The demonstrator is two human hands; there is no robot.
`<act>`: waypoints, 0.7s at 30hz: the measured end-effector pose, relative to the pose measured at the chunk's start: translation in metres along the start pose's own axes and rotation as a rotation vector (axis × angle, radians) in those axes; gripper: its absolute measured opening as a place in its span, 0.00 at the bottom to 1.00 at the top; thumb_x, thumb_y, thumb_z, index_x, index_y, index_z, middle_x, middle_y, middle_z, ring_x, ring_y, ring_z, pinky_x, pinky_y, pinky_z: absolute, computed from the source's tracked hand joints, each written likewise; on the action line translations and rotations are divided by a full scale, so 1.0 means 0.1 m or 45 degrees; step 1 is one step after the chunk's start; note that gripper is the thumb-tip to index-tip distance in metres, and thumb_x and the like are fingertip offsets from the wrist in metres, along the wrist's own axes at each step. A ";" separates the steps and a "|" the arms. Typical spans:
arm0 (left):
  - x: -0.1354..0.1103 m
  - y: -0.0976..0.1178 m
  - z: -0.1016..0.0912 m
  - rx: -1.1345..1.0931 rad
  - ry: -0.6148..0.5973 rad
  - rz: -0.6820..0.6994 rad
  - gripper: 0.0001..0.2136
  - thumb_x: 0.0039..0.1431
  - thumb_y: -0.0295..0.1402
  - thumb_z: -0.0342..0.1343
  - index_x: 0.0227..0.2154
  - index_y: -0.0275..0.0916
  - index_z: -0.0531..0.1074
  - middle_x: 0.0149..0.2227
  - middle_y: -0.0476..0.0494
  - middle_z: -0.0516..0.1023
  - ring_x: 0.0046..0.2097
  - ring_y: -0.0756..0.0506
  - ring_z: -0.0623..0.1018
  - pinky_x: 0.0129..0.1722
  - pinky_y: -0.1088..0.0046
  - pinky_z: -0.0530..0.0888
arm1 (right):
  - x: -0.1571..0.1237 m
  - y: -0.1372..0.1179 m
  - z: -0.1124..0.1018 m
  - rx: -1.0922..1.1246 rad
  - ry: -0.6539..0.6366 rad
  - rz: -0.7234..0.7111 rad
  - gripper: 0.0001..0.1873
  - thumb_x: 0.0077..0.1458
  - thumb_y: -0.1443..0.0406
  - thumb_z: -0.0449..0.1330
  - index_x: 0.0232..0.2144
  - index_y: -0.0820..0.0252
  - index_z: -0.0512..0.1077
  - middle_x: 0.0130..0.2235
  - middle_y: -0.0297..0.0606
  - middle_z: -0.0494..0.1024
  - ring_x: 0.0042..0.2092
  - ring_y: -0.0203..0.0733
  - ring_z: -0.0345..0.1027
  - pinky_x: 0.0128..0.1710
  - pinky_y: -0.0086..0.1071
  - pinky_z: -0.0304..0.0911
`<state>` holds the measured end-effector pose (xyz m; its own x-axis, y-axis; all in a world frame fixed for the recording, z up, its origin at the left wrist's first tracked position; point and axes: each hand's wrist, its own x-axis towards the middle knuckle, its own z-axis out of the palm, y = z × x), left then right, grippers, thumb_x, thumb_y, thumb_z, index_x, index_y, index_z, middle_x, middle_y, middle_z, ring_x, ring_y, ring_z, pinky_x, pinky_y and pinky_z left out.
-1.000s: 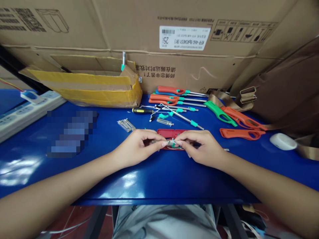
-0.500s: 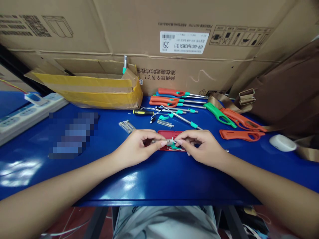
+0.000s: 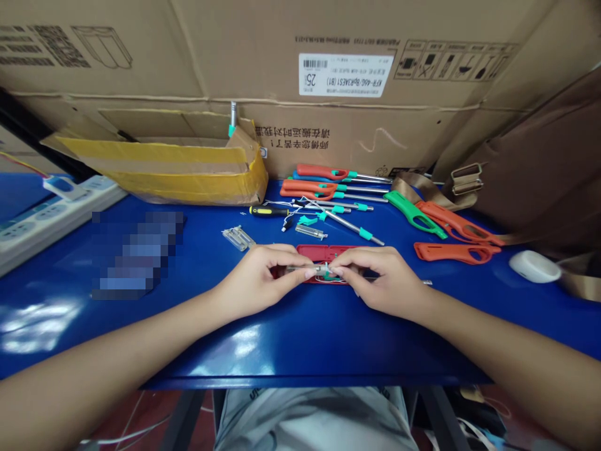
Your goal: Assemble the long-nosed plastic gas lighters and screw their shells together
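Note:
My left hand [image 3: 256,282] and my right hand [image 3: 382,279] meet at the middle of the blue table [image 3: 300,338]. Both are closed in a pinch on one small clear lighter insert with a green part [image 3: 323,270]. They hold it just above a red lighter shell half [image 3: 319,254] that lies open on the table. A thin metal rod sticks out from under my right hand towards the right.
Behind lie several red, orange and green long-nosed lighter shells [image 3: 328,185], loose metal tubes, a yellow-black screwdriver [image 3: 268,211] and small clear parts [image 3: 238,237]. An open taped carton [image 3: 188,166] stands back left, a power strip [image 3: 42,210] far left, a white oval object [image 3: 534,265] right.
Both hands stay pinched on the small part; the fingertips have shifted only slightly. The view has wobbled a little.

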<state>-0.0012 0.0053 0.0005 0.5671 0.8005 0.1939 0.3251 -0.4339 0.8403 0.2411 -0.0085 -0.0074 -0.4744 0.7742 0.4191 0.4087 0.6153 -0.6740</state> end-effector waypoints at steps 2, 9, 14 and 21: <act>0.00 0.00 -0.01 0.019 0.003 0.019 0.09 0.65 0.33 0.60 0.41 0.37 0.83 0.35 0.43 0.81 0.35 0.49 0.78 0.34 0.75 0.72 | 0.00 0.00 0.00 -0.020 -0.009 -0.021 0.06 0.62 0.69 0.61 0.35 0.60 0.79 0.33 0.36 0.83 0.29 0.33 0.73 0.29 0.25 0.65; -0.01 -0.01 0.01 0.057 0.010 0.064 0.08 0.64 0.33 0.61 0.41 0.38 0.83 0.37 0.43 0.82 0.37 0.48 0.80 0.37 0.74 0.74 | -0.02 0.02 0.01 -0.057 -0.032 -0.007 0.07 0.63 0.69 0.60 0.35 0.59 0.78 0.33 0.37 0.84 0.30 0.35 0.74 0.30 0.27 0.66; -0.01 0.01 -0.02 0.149 0.020 0.094 0.09 0.66 0.34 0.60 0.42 0.38 0.83 0.37 0.43 0.82 0.36 0.48 0.80 0.36 0.74 0.74 | -0.01 0.02 0.00 -0.091 -0.053 -0.007 0.05 0.63 0.69 0.60 0.35 0.60 0.76 0.31 0.34 0.81 0.26 0.31 0.68 0.27 0.26 0.61; 0.03 0.04 -0.25 0.621 -0.235 0.418 0.11 0.69 0.32 0.55 0.48 0.41 0.79 0.43 0.42 0.83 0.44 0.44 0.78 0.47 0.66 0.73 | -0.01 -0.07 -0.09 -0.371 -0.286 -0.015 0.09 0.64 0.63 0.59 0.46 0.56 0.74 0.46 0.39 0.77 0.40 0.39 0.73 0.37 0.31 0.66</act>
<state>-0.0171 0.0160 0.0166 0.8036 0.5272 0.2761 0.3953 -0.8197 0.4147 0.2461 -0.0123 0.0024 -0.6268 0.7345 0.2600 0.5914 0.6658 -0.4550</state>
